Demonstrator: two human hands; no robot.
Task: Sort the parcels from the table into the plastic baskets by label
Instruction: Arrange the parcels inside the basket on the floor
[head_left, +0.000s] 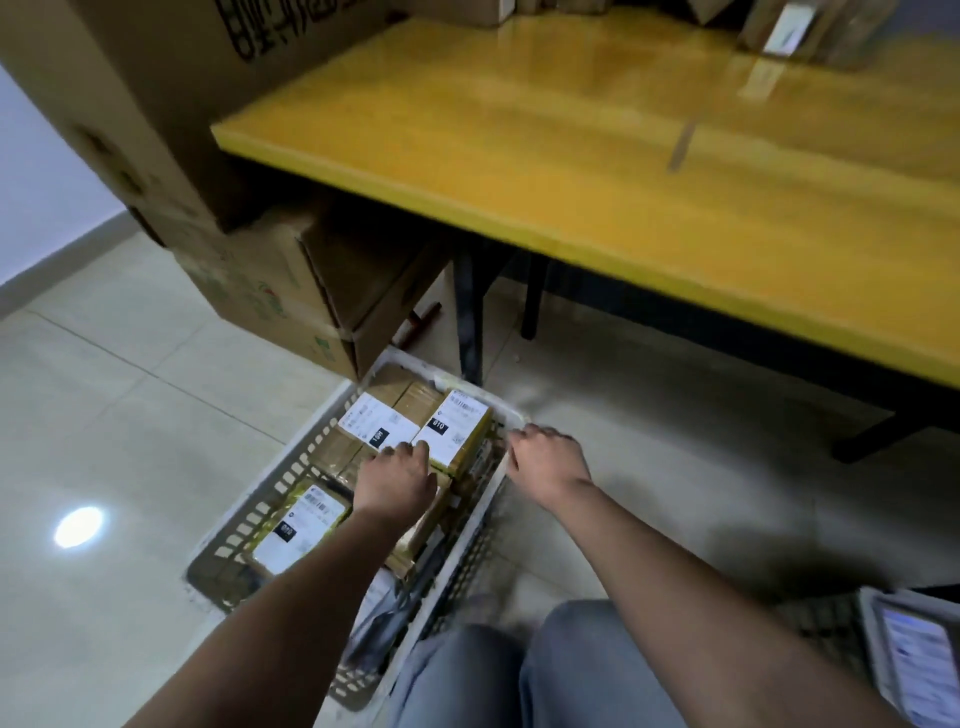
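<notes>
White plastic basket (291, 470) on the floor is holding labelled parcels (457, 434), the left hand (397, 480) pressing on them and the right hand (548, 460) gripping its rim, beside the yellow counter (597, 171).

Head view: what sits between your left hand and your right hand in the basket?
In the head view, a labelled parcel lies between the left hand and the right hand, inside the white plastic basket. The right hand rests at the basket's rim.
</notes>
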